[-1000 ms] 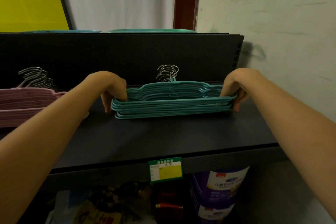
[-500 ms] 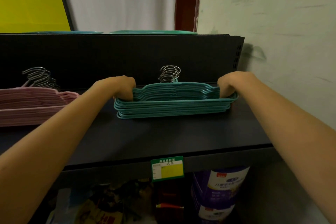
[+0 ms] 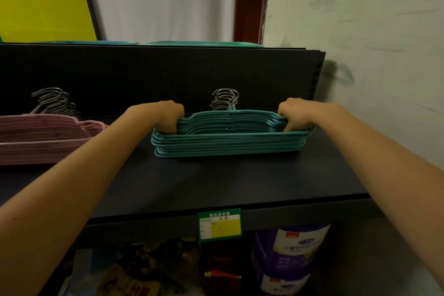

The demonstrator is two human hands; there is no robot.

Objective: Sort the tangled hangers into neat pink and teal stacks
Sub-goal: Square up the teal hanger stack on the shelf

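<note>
A stack of teal hangers (image 3: 228, 142) lies flat on the dark shelf (image 3: 216, 182), its metal hooks (image 3: 224, 101) bunched at the back. My left hand (image 3: 165, 115) curls over the stack's left shoulder, fingers tucked inside the hangers. My right hand (image 3: 294, 113) grips the right shoulder the same way. A stack of pink hangers (image 3: 45, 137) lies at the far left of the shelf, with its steel hooks (image 3: 55, 101) fanned out behind; neither hand touches it.
The shelf's dark back panel (image 3: 156, 72) rises just behind the stacks. A pale wall (image 3: 372, 55) closes the right side. A green and yellow price tag (image 3: 219, 227) hangs on the shelf edge, with a purple tin (image 3: 288, 255) and packets below.
Both hands have shifted from the outer ends of the teal stack onto its top shoulders, fingers now tucked inside. The stack has stayed in place on the shelf.
</note>
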